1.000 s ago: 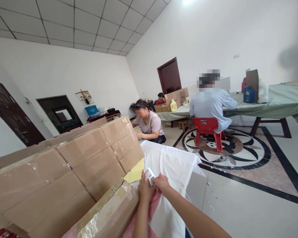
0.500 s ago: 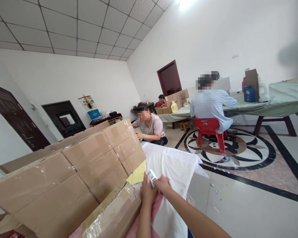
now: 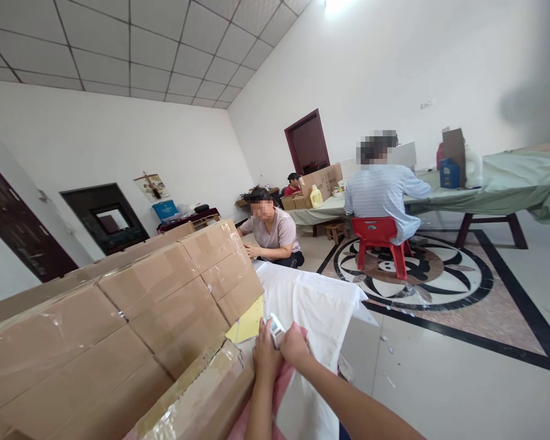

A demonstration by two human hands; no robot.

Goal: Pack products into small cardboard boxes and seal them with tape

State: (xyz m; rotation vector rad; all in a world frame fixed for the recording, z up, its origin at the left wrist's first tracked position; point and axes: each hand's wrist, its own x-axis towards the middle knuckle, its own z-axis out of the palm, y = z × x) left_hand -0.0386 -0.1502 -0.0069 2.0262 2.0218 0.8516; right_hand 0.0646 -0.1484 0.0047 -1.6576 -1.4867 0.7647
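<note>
In the head view my left hand point(image 3: 266, 351) is closed around a small white object with a grey panel point(image 3: 276, 328), whose kind I cannot make out. My right hand point(image 3: 295, 346) is curled tight against the object's lower right side; its fingertips are hidden, so what it grips does not show. Both hands are above a table draped in white cloth point(image 3: 297, 290). Pink cloth point(image 3: 284, 380) lies beneath the wrists. A yellow sheet point(image 3: 251, 319) rests just beyond my left hand, beside a cardboard box point(image 3: 206, 391).
Taped cardboard cartons point(image 3: 165, 305) form a wall on the left. A person in a pale top point(image 3: 275, 232) crouches beyond the white cloth. Another person point(image 3: 380, 189) sits on a red chair point(image 3: 376, 232) at a long green-covered table point(image 3: 508, 177). Small scraps point(image 3: 388, 379) lie on the floor.
The view has turned slightly, so the surroundings sit a little further left. Both hands stay together at the white object, with the right hand's fingers tucked in a bit more.
</note>
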